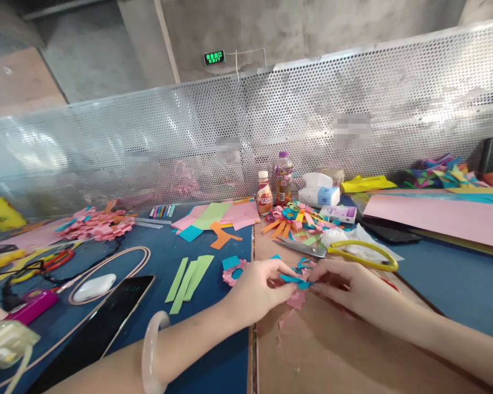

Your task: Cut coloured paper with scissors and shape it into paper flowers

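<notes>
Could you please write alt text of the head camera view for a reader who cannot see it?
Two bare hands, the left hand and right hand, pinch a small blue paper piece between them over a table littered with coloured paper scraps. Yellow-handled scissors lie just beyond, with green paper strips and a phone to the left.

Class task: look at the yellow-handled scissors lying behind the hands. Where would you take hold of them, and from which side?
Grip the scissors by the yellow handle loop, coming from the right. The loop lies flat, bare and nearest the right hand, while the closed blades point left toward the paper flower.
</notes>
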`<action>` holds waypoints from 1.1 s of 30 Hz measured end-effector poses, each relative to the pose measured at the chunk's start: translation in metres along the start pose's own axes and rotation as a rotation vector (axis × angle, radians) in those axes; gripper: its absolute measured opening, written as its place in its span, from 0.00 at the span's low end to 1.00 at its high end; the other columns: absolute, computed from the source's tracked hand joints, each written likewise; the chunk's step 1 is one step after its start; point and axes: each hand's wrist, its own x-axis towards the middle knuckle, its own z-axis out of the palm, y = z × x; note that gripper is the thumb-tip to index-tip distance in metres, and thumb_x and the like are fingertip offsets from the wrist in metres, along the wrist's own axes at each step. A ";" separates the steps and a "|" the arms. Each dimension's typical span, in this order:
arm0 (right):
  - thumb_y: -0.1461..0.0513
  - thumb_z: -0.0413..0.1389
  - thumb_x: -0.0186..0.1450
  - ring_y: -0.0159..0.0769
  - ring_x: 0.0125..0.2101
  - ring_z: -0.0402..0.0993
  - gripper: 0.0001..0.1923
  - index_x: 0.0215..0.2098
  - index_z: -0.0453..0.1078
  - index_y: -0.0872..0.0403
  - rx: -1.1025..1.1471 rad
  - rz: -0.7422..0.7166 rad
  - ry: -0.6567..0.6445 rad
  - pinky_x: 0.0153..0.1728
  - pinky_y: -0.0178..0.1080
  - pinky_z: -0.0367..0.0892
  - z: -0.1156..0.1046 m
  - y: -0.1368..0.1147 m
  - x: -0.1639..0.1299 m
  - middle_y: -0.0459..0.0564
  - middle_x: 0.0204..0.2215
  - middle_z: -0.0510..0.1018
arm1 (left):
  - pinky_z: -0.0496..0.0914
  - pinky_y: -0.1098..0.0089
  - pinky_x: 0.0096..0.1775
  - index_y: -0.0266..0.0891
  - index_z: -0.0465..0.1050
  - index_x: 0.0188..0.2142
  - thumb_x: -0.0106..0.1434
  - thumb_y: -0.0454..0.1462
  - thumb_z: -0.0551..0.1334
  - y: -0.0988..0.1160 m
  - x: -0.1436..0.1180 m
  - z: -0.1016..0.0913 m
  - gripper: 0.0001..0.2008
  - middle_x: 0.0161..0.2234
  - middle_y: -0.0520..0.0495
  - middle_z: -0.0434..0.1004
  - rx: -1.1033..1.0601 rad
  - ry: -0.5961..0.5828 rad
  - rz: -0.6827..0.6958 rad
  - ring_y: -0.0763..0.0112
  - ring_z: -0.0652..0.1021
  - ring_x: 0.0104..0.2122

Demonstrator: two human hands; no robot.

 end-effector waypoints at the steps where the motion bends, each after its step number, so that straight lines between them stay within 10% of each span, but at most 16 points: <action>1: 0.47 0.50 0.61 0.26 0.16 0.63 0.17 0.37 0.72 0.47 0.009 0.022 -0.012 0.15 0.29 0.57 0.000 0.000 0.000 0.44 0.26 0.75 | 0.70 0.67 0.41 0.35 0.73 0.39 0.55 0.35 0.61 0.000 0.000 0.000 0.12 0.38 0.45 0.78 0.006 0.000 -0.001 0.66 0.77 0.38; 33: 0.51 0.53 0.59 0.32 0.27 0.71 0.14 0.35 0.74 0.49 0.265 0.061 -0.071 0.14 0.27 0.64 0.000 0.002 0.003 0.47 0.28 0.75 | 0.69 0.66 0.43 0.39 0.75 0.39 0.55 0.34 0.59 0.000 -0.003 0.001 0.11 0.38 0.47 0.78 0.112 0.023 0.062 0.65 0.76 0.39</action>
